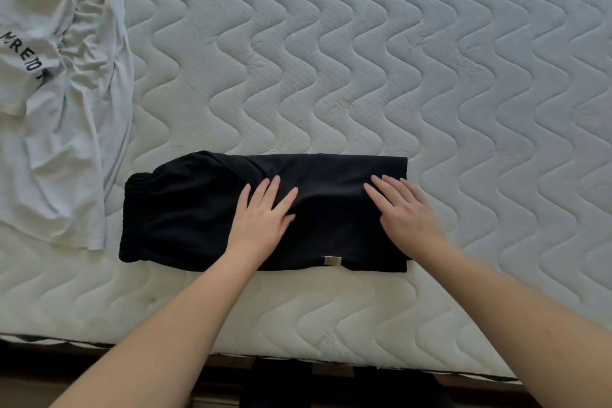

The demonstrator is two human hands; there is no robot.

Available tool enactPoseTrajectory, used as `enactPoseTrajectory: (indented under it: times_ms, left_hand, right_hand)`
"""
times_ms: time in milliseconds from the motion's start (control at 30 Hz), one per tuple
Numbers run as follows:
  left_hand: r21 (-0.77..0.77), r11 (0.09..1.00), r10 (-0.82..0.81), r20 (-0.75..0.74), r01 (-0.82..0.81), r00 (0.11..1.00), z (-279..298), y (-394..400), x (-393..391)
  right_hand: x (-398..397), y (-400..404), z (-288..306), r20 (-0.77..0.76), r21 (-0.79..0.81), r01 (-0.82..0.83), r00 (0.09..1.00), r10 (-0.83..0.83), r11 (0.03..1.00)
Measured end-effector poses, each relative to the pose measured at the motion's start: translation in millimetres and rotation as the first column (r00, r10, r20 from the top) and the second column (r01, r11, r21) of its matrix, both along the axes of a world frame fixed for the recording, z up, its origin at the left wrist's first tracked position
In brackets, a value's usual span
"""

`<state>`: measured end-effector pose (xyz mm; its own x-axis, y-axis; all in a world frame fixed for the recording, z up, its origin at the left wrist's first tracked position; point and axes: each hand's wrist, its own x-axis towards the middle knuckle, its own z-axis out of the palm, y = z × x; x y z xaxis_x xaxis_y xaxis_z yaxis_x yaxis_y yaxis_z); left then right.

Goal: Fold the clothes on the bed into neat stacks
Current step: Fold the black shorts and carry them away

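A black garment (185, 219), folded into a long rectangle with an elastic waistband at its left end and a small tag on its near edge, lies on the quilted white mattress (364, 60). My left hand (261, 219) lies flat on its middle with straight fingers. My right hand (407, 212) presses flat on its right part, fingers straight and pointing up-left. A crumpled white T-shirt (56, 109) with black lettering lies unfolded at the far left, just apart from the black garment's waistband.
The mattress's near edge (298, 351) runs along the bottom, with the dark bed frame and floor below it. Bare quilted surface stretches behind and to the right of the black garment.
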<state>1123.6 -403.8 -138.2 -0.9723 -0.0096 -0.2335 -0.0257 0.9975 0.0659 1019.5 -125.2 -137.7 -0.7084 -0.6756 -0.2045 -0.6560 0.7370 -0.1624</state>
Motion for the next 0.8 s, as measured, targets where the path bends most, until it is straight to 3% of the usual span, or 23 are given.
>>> enactPoseTrajectory:
  times_ms: [100, 267, 367, 467, 567, 667, 800]
  left_hand:
    - [0.059, 0.994, -0.092, -0.043, 0.094, 0.995, 0, 4, -5]
    - [0.328, 0.93, -0.13, -0.127, 0.165, 0.983, 2, 0, -32]
    - [0.47, 0.879, 0.005, -0.177, 0.081, 0.984, 2, -5, -53]
    - [0.525, 0.835, 0.319, -0.213, -0.167, 0.924, -8, -1, -69]
    - [0.374, 0.885, 0.344, -0.124, -0.277, 0.931, -25, 10, -79]
    - [0.139, 0.974, 0.175, 0.037, -0.178, 0.984, -45, 18, -64]
    - [0.025, 0.998, 0.053, 0.061, -0.055, 0.997, -58, 19, -34]
  right_hand:
    - [10, -21, 1, 0.035, -0.06, 0.104, 0.994, -0.102, 0.993]
    - [10, -70, -3, 0.12, -0.163, 0.225, 0.971, -0.207, 0.961]
    - [2, -97, -11, 0.114, -0.197, 0.263, 0.963, -0.244, 0.945]
    - [-9, -119, -22, 0.077, -0.192, 0.283, 0.959, -0.273, 0.94]
    - [-7, -117, -44, 0.075, -0.06, 0.223, 0.973, -0.219, 0.973]
    - [-6, -83, -59, 0.038, 0.058, 0.184, 0.982, -0.187, 0.981]
    - [-25, -38, -58, 0.013, 0.103, 0.135, 0.991, -0.137, 0.986]
